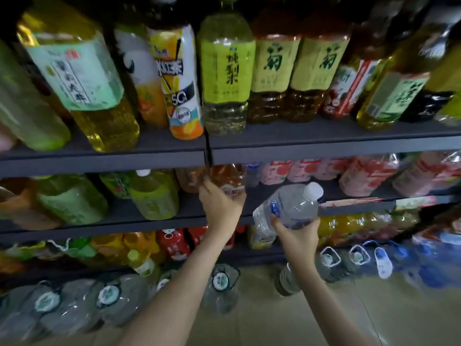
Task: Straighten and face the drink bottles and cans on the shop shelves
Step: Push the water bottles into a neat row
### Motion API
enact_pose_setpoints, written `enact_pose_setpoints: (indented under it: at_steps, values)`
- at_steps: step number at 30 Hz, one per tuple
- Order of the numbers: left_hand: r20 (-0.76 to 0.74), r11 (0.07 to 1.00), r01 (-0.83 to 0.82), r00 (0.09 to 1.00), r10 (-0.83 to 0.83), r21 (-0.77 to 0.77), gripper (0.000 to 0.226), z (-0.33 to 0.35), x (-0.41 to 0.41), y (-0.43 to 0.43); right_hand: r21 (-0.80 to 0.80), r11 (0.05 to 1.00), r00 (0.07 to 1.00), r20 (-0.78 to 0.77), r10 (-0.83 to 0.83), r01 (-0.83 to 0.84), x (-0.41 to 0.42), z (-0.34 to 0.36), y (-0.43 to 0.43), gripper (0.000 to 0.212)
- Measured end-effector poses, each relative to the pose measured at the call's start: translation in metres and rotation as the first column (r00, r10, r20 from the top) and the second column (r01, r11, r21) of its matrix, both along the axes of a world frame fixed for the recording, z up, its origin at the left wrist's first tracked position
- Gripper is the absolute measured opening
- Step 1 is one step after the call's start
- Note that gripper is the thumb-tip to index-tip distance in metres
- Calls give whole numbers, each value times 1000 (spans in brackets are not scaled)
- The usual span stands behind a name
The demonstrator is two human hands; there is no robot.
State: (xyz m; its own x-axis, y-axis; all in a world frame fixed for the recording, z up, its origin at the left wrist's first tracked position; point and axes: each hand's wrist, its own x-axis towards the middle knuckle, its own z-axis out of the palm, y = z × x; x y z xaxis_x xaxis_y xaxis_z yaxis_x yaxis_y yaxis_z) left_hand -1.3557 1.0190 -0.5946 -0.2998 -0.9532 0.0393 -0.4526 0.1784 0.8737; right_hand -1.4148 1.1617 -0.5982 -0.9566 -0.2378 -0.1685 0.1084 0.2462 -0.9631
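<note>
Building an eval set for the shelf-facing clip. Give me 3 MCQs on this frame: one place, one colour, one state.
1. Where is the brown tea bottle that the left hand grips?
A) top visible shelf
B) second visible shelf down
C) floor

2. What colour is the cap of the clear water bottle in the right hand?
A) white
B) red
C) green

3. How is that water bottle placed?
A) upright on a shelf
B) tilted in the hand, cap up and to the right
C) lying on the floor

Answers:
1 B, it sits just under the edge of the upper shelf.
2 A, the cap shows white.
3 B, the fingers curl round its body in front of the shelves.
</note>
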Motion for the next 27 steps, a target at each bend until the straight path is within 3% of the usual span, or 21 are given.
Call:
enact_pose_setpoints:
  at_steps: [3, 8, 11, 14, 19, 23, 27]
  values:
    - [43, 993, -57, 997, 62, -106, 117, -30, -34, -10, -91, 996, 997, -71, 17, -24, -13, -31, -16, 66]
    - [-78, 970, -131, 990, 117, -205, 105, -50, -46, -21, -179, 983, 994, -107, 26, -45, -30, -56, -40, 66]
    - [-214, 964, -166, 969, 121, -208, 103, -52, -24, -14, -142, 987, 991, -122, 54, -72, -34, -54, -47, 63]
    - [-303, 955, -271, 926, 226, -116, 105, -53, 14, -5, -114, 989, 993, -81, 86, -95, -30, -48, -57, 62]
    - [-186, 941, -338, 927, 327, -31, 106, -53, 79, -1, -57, 986, 987, -37, 158, -160, -4, -44, -89, 67]
    - [-153, 933, -358, 925, 349, -40, 104, -44, 102, 4, 47, 979, 974, -101, 201, -197, 13, -45, -128, 68]
    - [-163, 944, -324, 936, 310, -65, 101, -34, 112, 3, 220, 937, 942, -137, 306, -272, 20, -39, -159, 91]
